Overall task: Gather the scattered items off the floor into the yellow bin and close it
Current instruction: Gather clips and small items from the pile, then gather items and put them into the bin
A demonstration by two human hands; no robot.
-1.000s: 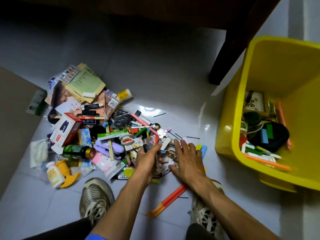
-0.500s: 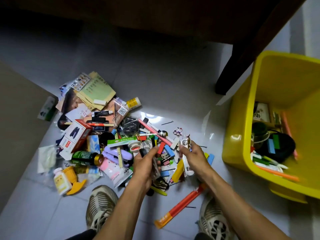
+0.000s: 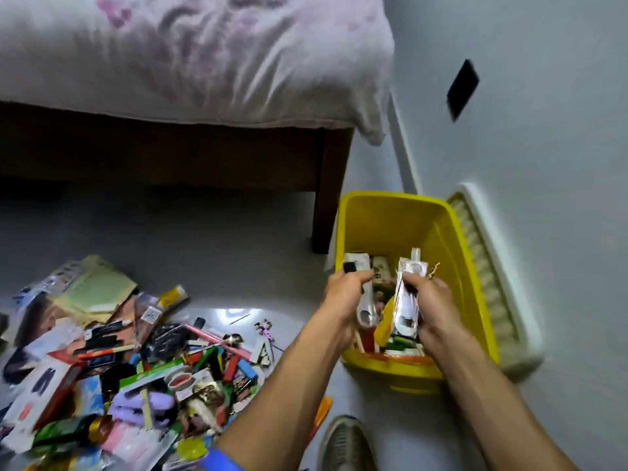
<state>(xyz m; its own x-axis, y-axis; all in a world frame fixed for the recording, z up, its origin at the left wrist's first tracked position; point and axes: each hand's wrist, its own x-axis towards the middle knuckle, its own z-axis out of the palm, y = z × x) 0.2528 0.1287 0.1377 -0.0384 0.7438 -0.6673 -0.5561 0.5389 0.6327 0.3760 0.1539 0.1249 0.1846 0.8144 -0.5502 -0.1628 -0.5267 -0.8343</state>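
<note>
Presently, both hands are held over the open yellow bin [image 3: 401,215], which stands on the floor at right of centre in the frame, just beside a wooden bed leg [image 3: 328,192] and near the wall. The left hand [image 3: 343,295] is seen with its fingers curled round a small bunch of items, among them a pale, elongated piece with a round hole at its lower end [image 3: 366,312] and a small black block [image 3: 349,267] at the top. The right hand [image 3: 430,305] is seen gripping a clear, flat packet with white contents [image 3: 407,297]; a thin gold-coloured piece [image 3: 434,268] projects just above its knuckles. What these held objects are cannot be told with certainty, owing to blur. Assorted small articles are noted already lying inside the bin, beneath the hands.

The scattered items [image 3: 136,362] are found heaped on the grey floor [image 3: 204,239] in the lower left of the frame: paper packets, a red carton, purple clips, a roll of tape, pens and coloured blocks. An orange strip [image 3: 323,416] is partly seen below the left forearm. A cream ribbed panel [image 3: 489,280], possibly the lid, is recorded leaning between bin and wall. One shoe [image 3: 346,443] is visible at the bottom edge. A bed with a pale floral cover [image 3: 190,56] occupies the upper left.
</note>
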